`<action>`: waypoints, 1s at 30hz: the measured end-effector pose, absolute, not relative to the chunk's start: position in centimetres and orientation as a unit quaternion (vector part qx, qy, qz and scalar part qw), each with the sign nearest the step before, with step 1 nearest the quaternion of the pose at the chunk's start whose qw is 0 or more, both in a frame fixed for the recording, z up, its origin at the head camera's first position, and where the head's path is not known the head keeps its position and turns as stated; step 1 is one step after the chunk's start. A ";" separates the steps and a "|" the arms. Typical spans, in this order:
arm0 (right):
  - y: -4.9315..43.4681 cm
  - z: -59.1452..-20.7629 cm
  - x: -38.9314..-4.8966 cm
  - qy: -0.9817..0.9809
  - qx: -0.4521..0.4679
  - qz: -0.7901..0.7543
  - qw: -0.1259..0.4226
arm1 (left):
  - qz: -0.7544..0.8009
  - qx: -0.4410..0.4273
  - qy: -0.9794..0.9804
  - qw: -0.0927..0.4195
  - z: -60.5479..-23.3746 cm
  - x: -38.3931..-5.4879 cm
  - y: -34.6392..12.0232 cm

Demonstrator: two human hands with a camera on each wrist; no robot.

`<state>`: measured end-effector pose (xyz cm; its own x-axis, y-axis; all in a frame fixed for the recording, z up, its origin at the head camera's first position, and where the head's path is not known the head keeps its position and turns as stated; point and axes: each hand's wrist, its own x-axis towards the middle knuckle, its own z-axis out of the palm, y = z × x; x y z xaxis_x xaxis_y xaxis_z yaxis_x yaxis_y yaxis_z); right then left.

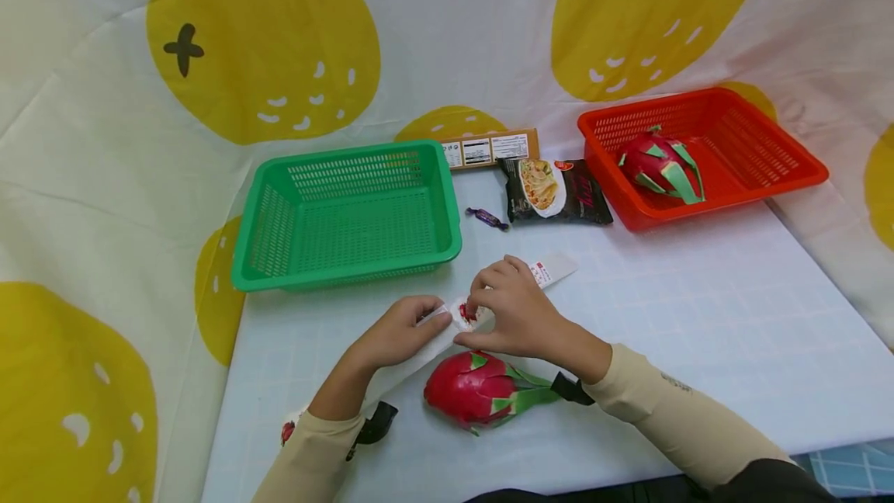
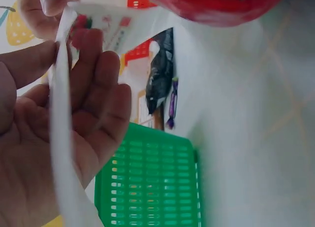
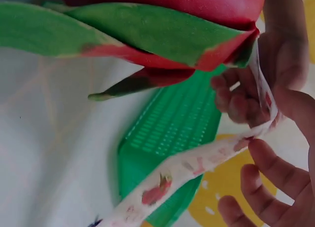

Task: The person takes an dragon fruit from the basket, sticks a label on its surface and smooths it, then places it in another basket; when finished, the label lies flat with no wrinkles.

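A long white label strip (image 1: 559, 266) printed with dragon fruit pictures runs diagonally between the hands. My left hand (image 1: 401, 334) pinches it between thumb and fingers; in the left wrist view the strip (image 2: 60, 138) passes across the palm. My right hand (image 1: 515, 310) pinches the strip close to the left fingertips, where it bends. In the right wrist view the strip (image 3: 167, 182) curves below the right thumb and index finger. A red dragon fruit (image 1: 468, 390) with green scales lies on the table just below the hands, touched by neither.
A green basket (image 1: 450, 231) stands at the back left. At the back right, a red basket (image 1: 761, 192) holds another dragon fruit (image 1: 660, 164). Between them are a black food packet (image 1: 587, 196), a purple-wrapped candy (image 1: 487, 218) and a brown box (image 1: 489, 148).
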<state>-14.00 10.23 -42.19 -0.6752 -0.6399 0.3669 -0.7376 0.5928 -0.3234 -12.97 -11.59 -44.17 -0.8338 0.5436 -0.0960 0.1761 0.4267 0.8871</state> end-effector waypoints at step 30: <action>10.2 -41.7 -14.2 -0.849 0.397 0.347 -0.037 | 0.565 0.256 0.777 0.106 -44.2 -12.5 -10.7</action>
<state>-14.18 10.25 -41.70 -0.6823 -0.6993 0.2132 -0.6482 0.4438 -0.6188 -12.53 -10.67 -44.15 -0.8464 0.5180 0.1236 0.2777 0.2313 0.9324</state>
